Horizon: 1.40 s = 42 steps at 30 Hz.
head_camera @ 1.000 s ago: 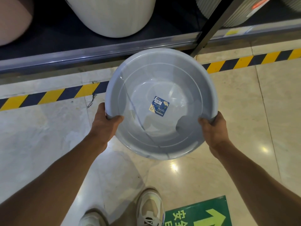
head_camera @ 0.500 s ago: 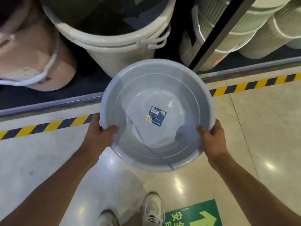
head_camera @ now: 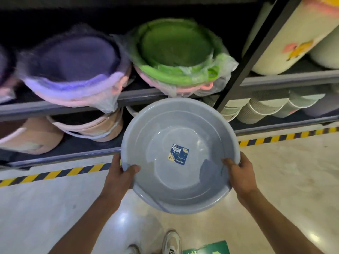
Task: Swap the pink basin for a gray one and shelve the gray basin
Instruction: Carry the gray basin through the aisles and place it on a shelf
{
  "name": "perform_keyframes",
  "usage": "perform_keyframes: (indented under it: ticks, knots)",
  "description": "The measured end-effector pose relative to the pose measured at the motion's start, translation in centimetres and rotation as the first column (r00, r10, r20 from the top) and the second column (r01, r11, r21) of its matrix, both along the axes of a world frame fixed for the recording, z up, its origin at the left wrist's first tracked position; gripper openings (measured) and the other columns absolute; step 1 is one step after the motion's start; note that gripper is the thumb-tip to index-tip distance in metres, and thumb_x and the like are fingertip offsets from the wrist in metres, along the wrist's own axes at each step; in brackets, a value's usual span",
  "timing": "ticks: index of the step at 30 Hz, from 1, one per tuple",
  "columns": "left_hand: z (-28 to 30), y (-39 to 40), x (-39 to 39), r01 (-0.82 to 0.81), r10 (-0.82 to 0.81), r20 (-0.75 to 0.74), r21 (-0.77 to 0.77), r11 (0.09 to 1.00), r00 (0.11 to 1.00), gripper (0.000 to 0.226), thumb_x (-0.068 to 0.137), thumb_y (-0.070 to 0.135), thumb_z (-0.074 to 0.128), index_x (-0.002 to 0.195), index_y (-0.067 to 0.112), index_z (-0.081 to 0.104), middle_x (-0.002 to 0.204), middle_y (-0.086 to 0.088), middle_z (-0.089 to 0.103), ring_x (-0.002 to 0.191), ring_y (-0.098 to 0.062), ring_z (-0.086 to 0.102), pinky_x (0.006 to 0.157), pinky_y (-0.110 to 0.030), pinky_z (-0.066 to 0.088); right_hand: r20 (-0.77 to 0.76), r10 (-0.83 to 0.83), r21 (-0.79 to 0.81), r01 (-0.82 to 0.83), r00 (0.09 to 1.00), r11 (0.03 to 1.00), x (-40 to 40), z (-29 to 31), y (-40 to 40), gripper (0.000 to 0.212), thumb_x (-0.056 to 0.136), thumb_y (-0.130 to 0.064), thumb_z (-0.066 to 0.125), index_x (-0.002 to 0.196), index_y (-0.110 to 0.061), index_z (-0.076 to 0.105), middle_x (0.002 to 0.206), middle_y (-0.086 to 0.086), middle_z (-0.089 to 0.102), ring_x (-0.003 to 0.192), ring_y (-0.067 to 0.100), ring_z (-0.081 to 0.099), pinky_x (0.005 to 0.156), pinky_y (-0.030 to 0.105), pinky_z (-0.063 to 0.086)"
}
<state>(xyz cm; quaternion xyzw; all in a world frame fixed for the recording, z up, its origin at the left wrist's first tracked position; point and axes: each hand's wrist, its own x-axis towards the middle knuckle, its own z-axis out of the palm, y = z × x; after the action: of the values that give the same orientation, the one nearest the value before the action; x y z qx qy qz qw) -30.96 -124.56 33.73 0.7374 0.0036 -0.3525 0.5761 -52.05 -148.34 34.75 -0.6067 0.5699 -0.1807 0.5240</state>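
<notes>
I hold a round gray basin (head_camera: 159, 140) in front of me, mouth up, with a blue label stuck to its bottom. My left hand (head_camera: 120, 176) grips its rim at the lower left, thumb inside. On the lower right of the rim sits my right hand (head_camera: 240, 175), gripping it the same way. The basin hangs over the floor just in front of the lower shelf edge (head_camera: 73, 154). No pink basin shows on its own; pink rims peek out under the stacks on the upper shelf.
The upper shelf (head_camera: 143, 97) carries a purple basin stack (head_camera: 77, 66) and a plastic-wrapped green basin stack (head_camera: 176, 50). Pinkish buckets (head_camera: 31, 138) and ribbed pale bins (head_camera: 260, 109) fill the lower shelf. A black upright post (head_camera: 253, 50) divides the bays. Yellow-black tape (head_camera: 55, 174) lines the floor.
My view has tilted up, so the upper shelf with purple and green stacks has come into sight. The gray basin stays in both hands and sits slightly closer to the shelving.
</notes>
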Motion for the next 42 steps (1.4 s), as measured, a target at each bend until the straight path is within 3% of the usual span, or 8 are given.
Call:
perform_keyframes:
  ticks: [9, 13, 20, 25, 30, 35, 38, 42]
  knots:
    - [19.9, 5.5, -0.6, -0.1, 0.105, 0.049, -0.096, 0.99, 0.993, 0.047, 0.072, 0.017, 0.072, 0.115, 0.029, 0.057, 0.101, -0.002, 0.07, 0.085, -0.023, 0.071, 0.048, -0.026, 0.056, 0.126, 0.014, -0.026, -0.011, 0.992, 1.0, 1.0, 19.8, 3.8, 0.023, 0.082, -0.021, 0.067, 0.104, -0.029, 0.064, 0.099, -0.001, 0.071, 0.09, 0.029, 0.068, 0.077, 0.051, 0.059]
    - [27.6, 8.7, -0.3, -0.098, 0.115, 0.133, -0.13, 0.987, 0.984, 0.033, 0.063, 0.027, 0.07, 0.092, 0.038, 0.058, 0.086, 0.008, 0.073, 0.068, -0.012, 0.073, 0.048, -0.027, 0.055, 0.179, 0.075, -0.033, -0.07, 0.981, 0.997, 2.3, 27.2, 5.9, 0.02, 0.078, -0.024, 0.068, 0.097, -0.031, 0.065, 0.098, 0.002, 0.073, 0.086, 0.027, 0.07, 0.073, 0.047, 0.06]
    - [38.3, 13.3, 0.5, -0.182, 0.227, 0.281, -0.176, 0.967, 0.932, 0.034, 0.063, 0.031, 0.07, 0.095, 0.031, 0.057, 0.097, -0.004, 0.071, 0.084, -0.028, 0.072, 0.064, -0.047, 0.063, 0.328, 0.149, -0.03, -0.147, 0.933, 0.989, 4.2, 37.3, 9.8, 0.019, 0.079, -0.025, 0.068, 0.096, -0.034, 0.066, 0.09, -0.002, 0.074, 0.08, 0.025, 0.072, 0.052, 0.034, 0.057]
    - [42.5, 16.8, 0.9, -0.249, 0.326, 0.302, -0.266, 0.931, 0.896, 0.025, 0.081, 0.021, 0.07, 0.101, 0.029, 0.058, 0.094, -0.003, 0.073, 0.078, -0.024, 0.074, 0.051, -0.033, 0.058, 0.424, 0.272, -0.053, -0.276, 0.864, 0.96, 5.6, 42.6, 12.3, 0.02, 0.079, -0.027, 0.069, 0.099, -0.028, 0.071, 0.088, -0.004, 0.076, 0.078, 0.021, 0.073, 0.059, 0.033, 0.056]
    - [45.3, 19.9, 1.9, -0.294, 0.381, 0.316, -0.291, 0.911, 0.869, 0.03, 0.07, 0.031, 0.069, 0.097, 0.027, 0.057, 0.076, 0.0, 0.076, 0.062, -0.02, 0.074, 0.046, -0.03, 0.055, 0.484, 0.349, -0.078, -0.358, 0.803, 0.931, 8.1, 45.4, 14.3, 0.03, 0.083, -0.026, 0.069, 0.113, -0.022, 0.069, 0.103, 0.004, 0.075, 0.092, 0.028, 0.071, 0.067, 0.038, 0.057]
    - [46.0, 23.1, 4.3, -0.331, 0.416, 0.363, -0.275, 0.903, 0.834, 0.035, 0.069, 0.035, 0.07, 0.1, 0.024, 0.056, 0.069, 0.003, 0.073, 0.059, -0.023, 0.07, 0.057, -0.041, 0.055, 0.517, 0.381, -0.081, -0.399, 0.767, 0.913, 11.7, 46.3, 16.7, 0.025, 0.084, -0.024, 0.068, 0.108, -0.024, 0.071, 0.096, -0.003, 0.076, 0.091, 0.022, 0.072, 0.07, 0.037, 0.059]
    - [46.0, 25.2, 6.1, -0.352, 0.438, 0.374, -0.278, 0.894, 0.817, 0.035, 0.066, 0.038, 0.072, 0.096, 0.027, 0.057, 0.076, 0.004, 0.072, 0.063, -0.019, 0.074, 0.053, -0.037, 0.057, 0.549, 0.386, -0.071, -0.419, 0.741, 0.905, 13.9, 46.4, 18.3, 0.025, 0.083, -0.021, 0.068, 0.108, -0.021, 0.072, 0.097, 0.0, 0.077, 0.084, 0.02, 0.073, 0.059, 0.028, 0.056]
    - [45.9, 28.3, 8.3, -0.348, 0.458, 0.338, -0.339, 0.874, 0.822, 0.031, 0.07, 0.033, 0.073, 0.099, 0.033, 0.06, 0.087, 0.004, 0.072, 0.066, -0.017, 0.075, 0.046, -0.029, 0.056, 0.568, 0.391, -0.057, -0.438, 0.725, 0.897, 17.1, 46.6, 20.9, 0.023, 0.083, -0.019, 0.068, 0.106, -0.014, 0.071, 0.099, 0.009, 0.076, 0.082, 0.022, 0.07, 0.06, 0.031, 0.053]
